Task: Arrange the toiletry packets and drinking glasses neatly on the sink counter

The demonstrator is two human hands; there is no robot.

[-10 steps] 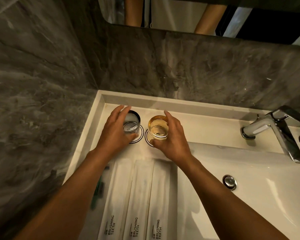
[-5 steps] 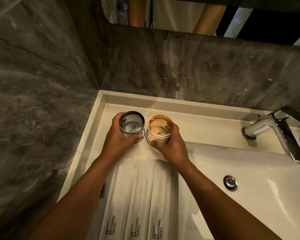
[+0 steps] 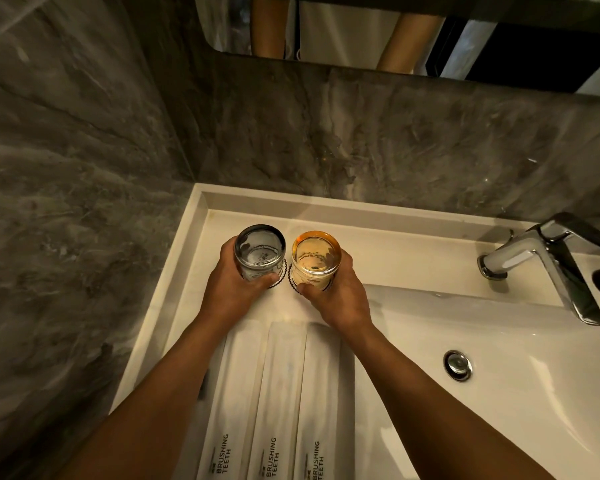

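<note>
My left hand (image 3: 234, 289) grips a grey-tinted drinking glass (image 3: 260, 252) and my right hand (image 3: 336, 294) grips an amber drinking glass (image 3: 314, 259). Both glasses are upright, side by side, raised above two round white coasters with scalloped dark edges (image 3: 284, 271) on the white sink counter (image 3: 378, 251). Three long white toothbrush packets (image 3: 281, 393) printed "BRUSHING TEETH" lie side by side just below my hands, partly under my forearms.
A chrome faucet (image 3: 541, 261) stands at the right over the white basin (image 3: 499, 393) with its round drain stopper (image 3: 458, 364). Grey marble walls close in on the left and back. A mirror edge (image 3: 326, 60) runs above.
My hands went from resting over the tops of the glasses to gripping their sides, and both glasses have risen off the coasters toward me.
</note>
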